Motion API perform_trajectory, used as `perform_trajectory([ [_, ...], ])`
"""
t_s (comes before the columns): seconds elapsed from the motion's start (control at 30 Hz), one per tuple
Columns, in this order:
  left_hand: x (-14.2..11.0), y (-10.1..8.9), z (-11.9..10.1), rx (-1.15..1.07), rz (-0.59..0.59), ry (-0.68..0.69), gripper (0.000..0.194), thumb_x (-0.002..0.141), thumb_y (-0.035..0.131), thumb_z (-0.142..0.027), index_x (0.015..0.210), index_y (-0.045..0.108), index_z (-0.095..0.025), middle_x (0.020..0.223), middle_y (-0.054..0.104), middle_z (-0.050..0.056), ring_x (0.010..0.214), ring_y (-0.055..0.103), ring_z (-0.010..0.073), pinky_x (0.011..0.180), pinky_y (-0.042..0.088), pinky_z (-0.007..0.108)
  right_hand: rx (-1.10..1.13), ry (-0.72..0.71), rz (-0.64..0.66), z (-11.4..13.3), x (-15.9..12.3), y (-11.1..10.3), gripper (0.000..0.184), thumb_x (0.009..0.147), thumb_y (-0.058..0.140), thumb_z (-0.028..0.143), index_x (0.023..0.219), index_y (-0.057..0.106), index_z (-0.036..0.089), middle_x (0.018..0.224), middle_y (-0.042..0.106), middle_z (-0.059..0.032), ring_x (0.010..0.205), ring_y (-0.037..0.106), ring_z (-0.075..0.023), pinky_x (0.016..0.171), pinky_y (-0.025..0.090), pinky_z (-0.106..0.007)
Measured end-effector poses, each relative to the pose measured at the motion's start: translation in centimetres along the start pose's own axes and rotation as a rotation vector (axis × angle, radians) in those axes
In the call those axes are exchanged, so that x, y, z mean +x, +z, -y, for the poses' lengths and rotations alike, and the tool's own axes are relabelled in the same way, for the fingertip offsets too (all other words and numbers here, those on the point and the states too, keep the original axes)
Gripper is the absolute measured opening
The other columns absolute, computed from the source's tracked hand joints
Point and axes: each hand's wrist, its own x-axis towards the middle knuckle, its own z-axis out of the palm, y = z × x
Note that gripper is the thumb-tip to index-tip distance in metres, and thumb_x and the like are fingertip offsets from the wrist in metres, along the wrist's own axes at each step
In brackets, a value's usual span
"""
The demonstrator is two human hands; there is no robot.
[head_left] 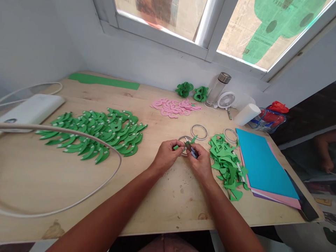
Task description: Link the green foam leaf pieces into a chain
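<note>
Green paper, matte and thin, is pinched between the thumb and fingers of your left hand (168,154) as a small green piece (176,148), partly hidden by your fingertips. Your right hand (201,161) closes around a slim, dark-bodied tool (193,152) with a pale, narrow tip; a leaf-like green sliver (194,139) pokes up just beside it. Both hands nearly meet over a thin, pale tape ring (181,138), above the smooth, knotted wood of your table (168,206).

Another tape ring (191,130) lies flat just beyond, and a third (231,129) touches the jagged green scraps (223,159) near your right hand. To your left, curved green cut-outs (98,134) overlap like scales, many carrying small white patches. Farther back sits a loose, flat heap of scalloped pink cut-outs (173,107), near two layered, ruffled green paper balls (184,90). Flat blue sheet (265,161) tops a fanned stack at your right, with pink edges showing beneath it.
</note>
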Motion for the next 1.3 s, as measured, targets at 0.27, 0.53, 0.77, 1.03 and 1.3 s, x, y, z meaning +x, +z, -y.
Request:
perform_trajectory([
  [0.27, -0.1, 0.0, 0.0, 0.020, 0.001, 0.006, 0.010, 0.064, 0.060, -0.025, 0.063, 0.064, -0.016, 0.045, 0.046, -0.006, 0.041, 0.035, 0.0079, 0.043, 0.027, 0.020, -0.058, 0.000, 0.009, -0.3, -0.1, 0.0, 0.015, 0.071, 0.055, 0.016, 0.078, 0.067, 0.021, 0.072, 0.061, -0.0002, 0.066, 0.052, -0.0166, 0.061, 0.037, -0.026],
  [0.53, 0.1, 0.0, 0.2, 0.056, -0.004, 0.040, 0.010, 0.064, 0.058, -0.023, 0.062, 0.064, -0.016, 0.047, 0.048, -0.006, 0.045, 0.040, 0.0089, 0.045, 0.030, 0.020, -0.140, -0.001, 0.005, -0.4, -0.1, 0.1, 0.017, 0.072, 0.052, 0.017, 0.081, 0.066, 0.019, 0.072, 0.062, -0.0009, 0.064, 0.053, -0.0155, 0.059, 0.039, -0.024],
  [0.77, 0.3, -0.1, 0.6, 0.163, -0.005, 0.095, 0.014, 0.066, 0.056, -0.024, 0.065, 0.066, -0.015, 0.058, 0.058, -0.002, 0.054, 0.048, 0.0109, 0.051, 0.035, 0.020, -0.187, 0.010, -0.002, -0.6, -0.1, 0.2, 0.016, 0.073, 0.051, 0.020, 0.079, 0.065, 0.017, 0.068, 0.060, -0.0001, 0.062, 0.052, -0.0144, 0.057, 0.039, -0.022],
  [1.03, 0.0, 0.0, 0.2, 0.202, -0.033, 0.116, 0.013, 0.066, 0.057, -0.020, 0.067, 0.068, -0.015, 0.061, 0.063, -0.001, 0.059, 0.054, 0.0131, 0.054, 0.038, 0.020, -0.184, 0.027, -0.013, -1.0, -0.1, 0.3, 0.016, 0.072, 0.052, 0.023, 0.079, 0.065, 0.017, 0.069, 0.062, -0.0005, 0.062, 0.053, -0.0147, 0.057, 0.039, -0.023],
  [1.3, -0.2, 0.0, 0.0, 0.307, -0.070, 0.167, 0.011, 0.067, 0.058, -0.018, 0.063, 0.068, -0.016, 0.059, 0.064, -0.001, 0.057, 0.054, 0.0127, 0.055, 0.038, 0.021, -0.182, 0.037, -0.006, -1.0, -0.1, 0.4, 0.015, 0.072, 0.053, 0.024, 0.077, 0.065, 0.017, 0.067, 0.061, -0.0006, 0.061, 0.051, -0.0143, 0.055, 0.038, -0.023],
])
